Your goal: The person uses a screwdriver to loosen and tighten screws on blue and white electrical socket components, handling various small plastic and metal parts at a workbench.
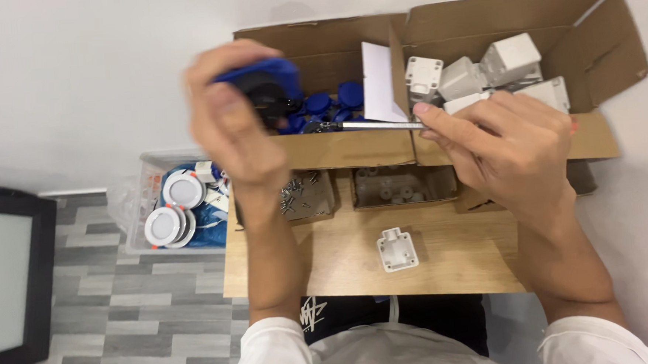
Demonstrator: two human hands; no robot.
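Observation:
My left hand (236, 127) is raised over the table and grips a blue and black round part (263, 85). My right hand (507, 146) holds a screwdriver whose metal shaft (369, 126) points left, its tip close to the blue part. Behind both hands stands a large open cardboard box (598, 49): blue round parts (334, 100) fill its left half, white plastic housings (481, 70) its right half. A single white housing (397, 249) lies on the wooden table (454, 264) below my hands.
Two small cardboard trays sit on the table, one with screws (302, 194), one with small white pieces (398, 189). A clear bin (137, 214) on the floor at left holds round white lamp fittings (174, 212). A dark-framed panel (7, 272) stands at far left.

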